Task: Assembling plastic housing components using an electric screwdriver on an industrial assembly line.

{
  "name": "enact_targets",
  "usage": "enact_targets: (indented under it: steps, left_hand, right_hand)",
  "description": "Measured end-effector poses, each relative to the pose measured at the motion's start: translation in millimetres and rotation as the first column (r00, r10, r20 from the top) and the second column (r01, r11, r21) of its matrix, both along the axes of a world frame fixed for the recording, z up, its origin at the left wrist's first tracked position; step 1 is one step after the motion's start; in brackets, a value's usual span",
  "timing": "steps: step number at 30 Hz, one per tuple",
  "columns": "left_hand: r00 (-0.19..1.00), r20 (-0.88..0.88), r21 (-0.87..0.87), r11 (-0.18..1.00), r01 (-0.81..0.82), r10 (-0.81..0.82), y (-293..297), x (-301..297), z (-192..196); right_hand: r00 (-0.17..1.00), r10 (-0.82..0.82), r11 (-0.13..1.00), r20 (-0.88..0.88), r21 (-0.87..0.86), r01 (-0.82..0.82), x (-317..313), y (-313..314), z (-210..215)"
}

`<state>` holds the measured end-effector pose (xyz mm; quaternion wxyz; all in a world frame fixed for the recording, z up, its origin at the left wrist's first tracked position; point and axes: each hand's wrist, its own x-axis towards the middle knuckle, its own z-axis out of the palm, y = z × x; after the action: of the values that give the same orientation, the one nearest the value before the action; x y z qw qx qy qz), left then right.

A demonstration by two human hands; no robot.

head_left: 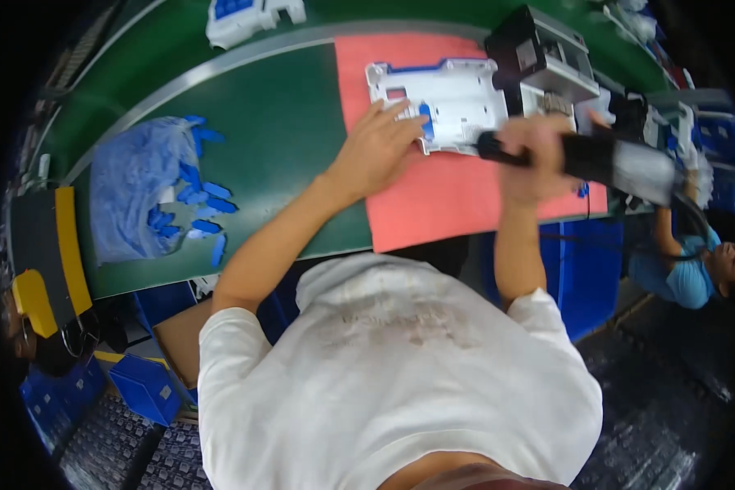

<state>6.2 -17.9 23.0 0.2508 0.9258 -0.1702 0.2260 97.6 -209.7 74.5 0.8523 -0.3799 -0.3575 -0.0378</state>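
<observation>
Nearest to the camera is the white shirt [400, 384] of the person, and from it both bare forearms reach up to the red mat [433, 196] that lies on the green worktable [278, 131]. On the upper part of this mat rests a white plastic housing [449, 98] with small blue parts in it. The left hand [376, 147] lies flat on the left edge of the housing, fingers spread and pressing it down, with one blue clip [426, 118] just beside the fingertips. The right hand [535, 155], at the right side of the mat, is closed in a fist around a black power screwdriver [596, 159], whose front end is at the lower right corner of the housing. Left of the mat, well apart, lies a clear bag of blue clips [151, 192], some spilled beside it. If the left hand presses too lightly, the housing may slide on the mat and the tool may slip off its point. The tool tip is blurred, so contact cannot be confirmed; the dark device [543, 53] above the mat is partly cut off.
</observation>
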Motion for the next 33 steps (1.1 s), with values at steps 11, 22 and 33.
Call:
enact_targets:
  steps: [11,22,33]
  left_hand:
    - [0.908,-0.386,-0.884,0.348,-0.313,-0.162,95,83,95]
    - [0.839,0.232,-0.109,0.87,-0.48,0.492,165,237,-7]
    - [0.268,-0.31,0.591,0.406,-0.697,0.912,337,199,7]
  right_hand:
    - [0.866,-0.498,0.801,-0.043,-0.405,0.441,0,-57,29]
    - [0.89,-0.456,0.644,-0.005,-0.692,0.326,-7,-59,-36]
    - [0.691,-0.53,-0.094,0.492,-0.844,0.529,14,-136,-53]
